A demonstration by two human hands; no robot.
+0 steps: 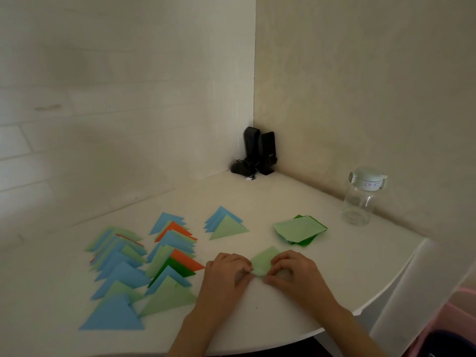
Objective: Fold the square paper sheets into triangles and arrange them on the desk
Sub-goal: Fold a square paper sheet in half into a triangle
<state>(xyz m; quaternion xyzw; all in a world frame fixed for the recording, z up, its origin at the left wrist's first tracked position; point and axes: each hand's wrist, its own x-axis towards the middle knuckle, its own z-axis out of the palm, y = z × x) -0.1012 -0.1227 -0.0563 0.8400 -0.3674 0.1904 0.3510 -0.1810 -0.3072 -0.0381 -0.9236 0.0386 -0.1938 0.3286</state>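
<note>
1. Our left hand (228, 270) and right hand (289, 271) pinch a light green sheet (265, 261) near the bench (296, 313) front edge.
2. Folded triangles (144, 264) crowd the left; unfolded squares (300, 229) lie behind, well apart from a jar (360, 199).

A home corner — white desk (296, 310), black speakers (260, 150), water bottle (362, 199).

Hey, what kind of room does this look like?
Probably a home desk corner: a white desk against plain walls, small black speakers in the corner, and a water bottle.
</note>
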